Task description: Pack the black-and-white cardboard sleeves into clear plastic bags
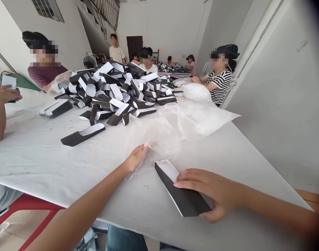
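My right hand is closed on a long black cardboard box with a white inside, lying on the white table near its front edge. My left hand reaches forward with the fingers pinched on the edge of a clear plastic bag just left of the box's open end. More thin clear plastic sheets lie spread behind it.
A big heap of black-and-white boxes covers the table's middle, with one loose box in front. Other people sit around: one at far left holding a piece, one in a striped shirt at right. A grey wall runs along the right.
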The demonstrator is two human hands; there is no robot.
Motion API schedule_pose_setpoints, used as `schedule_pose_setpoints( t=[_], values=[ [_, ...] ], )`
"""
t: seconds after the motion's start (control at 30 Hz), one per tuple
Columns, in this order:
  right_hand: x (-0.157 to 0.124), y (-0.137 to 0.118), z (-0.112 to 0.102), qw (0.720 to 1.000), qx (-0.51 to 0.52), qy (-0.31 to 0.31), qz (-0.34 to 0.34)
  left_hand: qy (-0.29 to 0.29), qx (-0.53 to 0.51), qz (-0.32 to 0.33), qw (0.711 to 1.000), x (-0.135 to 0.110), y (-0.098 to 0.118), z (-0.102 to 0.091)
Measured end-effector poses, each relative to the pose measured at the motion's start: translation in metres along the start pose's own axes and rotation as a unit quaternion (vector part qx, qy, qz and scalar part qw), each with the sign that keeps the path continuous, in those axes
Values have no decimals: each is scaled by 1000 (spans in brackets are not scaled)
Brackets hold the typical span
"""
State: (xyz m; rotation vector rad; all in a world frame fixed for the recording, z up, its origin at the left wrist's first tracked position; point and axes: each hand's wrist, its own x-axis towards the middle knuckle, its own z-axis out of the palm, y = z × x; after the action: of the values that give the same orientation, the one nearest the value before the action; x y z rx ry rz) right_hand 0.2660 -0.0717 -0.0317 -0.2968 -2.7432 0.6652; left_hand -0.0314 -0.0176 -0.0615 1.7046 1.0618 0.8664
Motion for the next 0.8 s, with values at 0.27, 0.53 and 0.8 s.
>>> schedule_pose_setpoints(
  t=[0.27,0.53,0.8],
  values=[
    [41,-11,1,997,-74,-19,-14,40,83,83,992,-4,1,5],
    [53,9,-3,987,-138,5,88,117,104,129,979,-3,-2,5],
    [58,45,11,971,-156,83,159,-14,203,192,960,-6,5,9]
  ],
)
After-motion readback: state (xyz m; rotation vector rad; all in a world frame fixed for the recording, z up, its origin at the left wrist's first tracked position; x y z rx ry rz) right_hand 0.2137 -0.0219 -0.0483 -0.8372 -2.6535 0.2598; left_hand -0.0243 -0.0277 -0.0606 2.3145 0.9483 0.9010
